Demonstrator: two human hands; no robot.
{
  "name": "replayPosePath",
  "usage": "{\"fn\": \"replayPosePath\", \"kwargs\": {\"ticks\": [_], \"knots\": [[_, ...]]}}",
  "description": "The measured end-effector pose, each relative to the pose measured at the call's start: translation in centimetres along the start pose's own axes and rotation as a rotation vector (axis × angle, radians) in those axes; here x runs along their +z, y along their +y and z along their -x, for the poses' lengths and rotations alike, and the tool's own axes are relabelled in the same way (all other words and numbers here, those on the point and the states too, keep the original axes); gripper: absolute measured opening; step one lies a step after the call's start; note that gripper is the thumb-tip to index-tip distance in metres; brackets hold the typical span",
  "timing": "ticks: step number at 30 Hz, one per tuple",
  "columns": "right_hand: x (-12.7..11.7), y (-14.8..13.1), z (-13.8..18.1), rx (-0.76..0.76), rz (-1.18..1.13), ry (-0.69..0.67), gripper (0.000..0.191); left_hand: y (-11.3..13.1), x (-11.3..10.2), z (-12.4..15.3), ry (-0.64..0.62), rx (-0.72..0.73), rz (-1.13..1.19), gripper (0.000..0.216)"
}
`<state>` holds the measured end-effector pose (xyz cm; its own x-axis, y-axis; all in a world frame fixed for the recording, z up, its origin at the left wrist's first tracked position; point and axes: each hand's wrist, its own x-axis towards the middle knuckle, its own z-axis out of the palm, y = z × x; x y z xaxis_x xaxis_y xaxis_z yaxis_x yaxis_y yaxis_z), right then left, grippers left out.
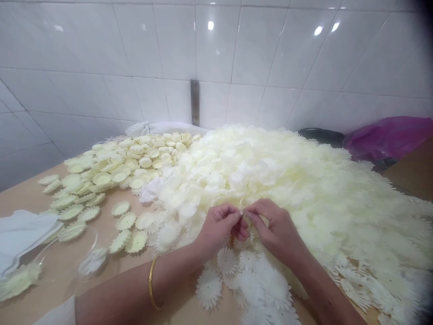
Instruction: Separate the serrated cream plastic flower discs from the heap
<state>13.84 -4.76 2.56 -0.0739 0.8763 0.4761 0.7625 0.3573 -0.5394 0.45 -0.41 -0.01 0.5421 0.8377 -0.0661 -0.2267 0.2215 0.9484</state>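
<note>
White flower-shaped pieces (250,282) lie in front; above them, the left hand (221,223) and the right hand (275,228) pinch together some tiny thing (241,213), which I cannot recognise, before a pale heap (270,162).

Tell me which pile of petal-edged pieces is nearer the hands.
The larger, fluffy whitish heap: the left hand and right hand are at its near edge; the smaller pale-yellow pile of toothed discs lies farther left.
</note>
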Motion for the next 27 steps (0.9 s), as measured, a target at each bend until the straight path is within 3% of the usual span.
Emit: {"fn": "replayPosePath", "kwargs": {"ticks": [14,27], "knots": [[-0.49,0.18,-0.26,0.176,-0.197,-0.097,0.018,0.17,-0.04,0.02,-0.027,0.01,-0.022,0.015],[-0.95,0.37,-0.43,0.229,-0.271,-0.149,0.014,0.11,-0.3,0.03,-0.09,0.049,-0.086,0.019]]}}
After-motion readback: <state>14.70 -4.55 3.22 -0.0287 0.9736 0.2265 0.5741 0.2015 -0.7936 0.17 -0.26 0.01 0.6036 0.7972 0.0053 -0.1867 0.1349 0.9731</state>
